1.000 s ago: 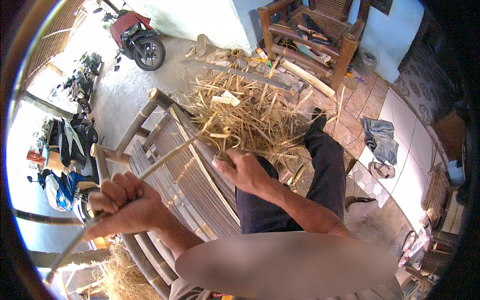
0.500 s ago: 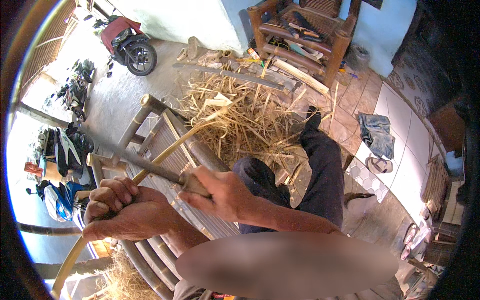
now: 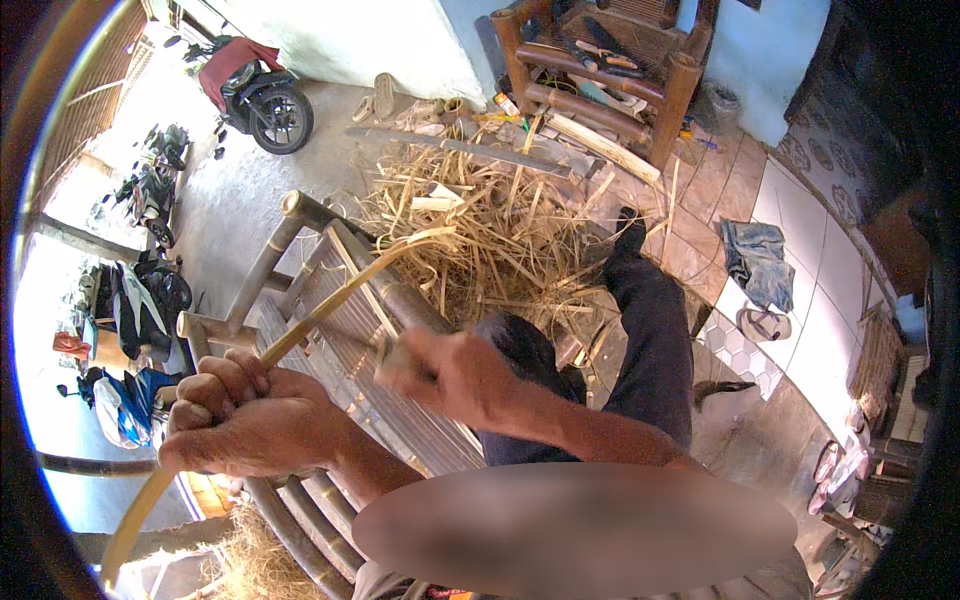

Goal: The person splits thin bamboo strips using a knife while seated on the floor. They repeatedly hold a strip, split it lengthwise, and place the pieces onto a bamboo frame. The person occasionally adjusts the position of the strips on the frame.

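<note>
Head view: grey concrete floor (image 3: 215, 195), rough and dull, changing to brown and white tiles at right.
Bamboo bench: bench (image 3: 325, 272) of thick round poles, seat of thin parallel slats, running under the hands.
Shavings heap: heap (image 3: 510, 230) of dry, pale-tan curls and flat ribbons, tangled, just past the bench.
Chair: brown bamboo chair (image 3: 590, 112) with chunky poles, against the pale blue wall, items on the seat.
Motorbike: black motorbike (image 3: 255, 95), red cloth draped over it, upper left.
Trouser leg: dark fabric leg (image 3: 655, 345), stretched toward the heap.
Strip: long, narrow, yellow-tan strip (image 3: 330, 305), looks like bamboo, smooth and gently bowed; far end frayed into curls over the heap's near side, near end hanging lower left.
Left hand: left hand (image 3: 255, 420) in a tight fist round the strip; strip enters beside the curled fingers, comes out lower left past the thumb.
Right hand: right hand (image 3: 455, 375) blurred, fingers curled round the handle of a bladed tool; strip lies up and left of these fingers, apart from them.
Bladed tool: bladed tool (image 3: 352, 338), thin grey blur pointing up-left; cannot tell whether edge touches strip.
</note>
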Demonstrator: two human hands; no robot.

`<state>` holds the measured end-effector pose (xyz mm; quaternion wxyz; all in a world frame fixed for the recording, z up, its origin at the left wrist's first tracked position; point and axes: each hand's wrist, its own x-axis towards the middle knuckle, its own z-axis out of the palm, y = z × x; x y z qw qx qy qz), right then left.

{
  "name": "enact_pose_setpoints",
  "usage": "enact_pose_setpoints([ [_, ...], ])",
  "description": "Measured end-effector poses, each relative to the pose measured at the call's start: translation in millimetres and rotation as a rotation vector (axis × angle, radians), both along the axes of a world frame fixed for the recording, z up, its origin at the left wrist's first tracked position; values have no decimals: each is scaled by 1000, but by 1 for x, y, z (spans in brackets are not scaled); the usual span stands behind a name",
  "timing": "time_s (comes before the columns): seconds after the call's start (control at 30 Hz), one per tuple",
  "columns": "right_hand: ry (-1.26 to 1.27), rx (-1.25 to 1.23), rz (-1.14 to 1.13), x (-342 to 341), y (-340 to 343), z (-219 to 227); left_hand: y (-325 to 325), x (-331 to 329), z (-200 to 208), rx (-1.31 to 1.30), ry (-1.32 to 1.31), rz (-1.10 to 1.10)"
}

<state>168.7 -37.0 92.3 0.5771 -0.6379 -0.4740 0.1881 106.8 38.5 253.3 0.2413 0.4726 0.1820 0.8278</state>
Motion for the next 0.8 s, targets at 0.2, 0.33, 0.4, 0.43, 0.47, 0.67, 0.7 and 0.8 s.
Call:
enact_pose_setpoints([
  [0.2, 51, -6, -23, 14, -1, -6, 0, 3, 2, 20, 10, 3],
  [0.33, -15, -170, -126, 23, 2, -6, -1, 6, 2, 35, 52, -10],
  [0.4, -67, -54, -21, 25, 1, -6, -1, 6, 3, 36, 33, -23],
  [0.43, -51, 31, 12, 26, 0, -6, -2, 6, 3, 30, 23, -31],
  [0.47, -29, 87, 132, 25, -2, -6, -2, 5, 3, 8, 26, -15],
  [0.67, -109, -49, -16, 27, -5, -9, 1, 4, 2, 49, 48, -36],
  [0.7, -173, 16, 23, 27, -5, -12, 0, 3, 1, 46, 42, -37],
  [0.8, -179, 18, -80, 24, -5, -22, 1, 3, 1, 22, 62, -30],
])
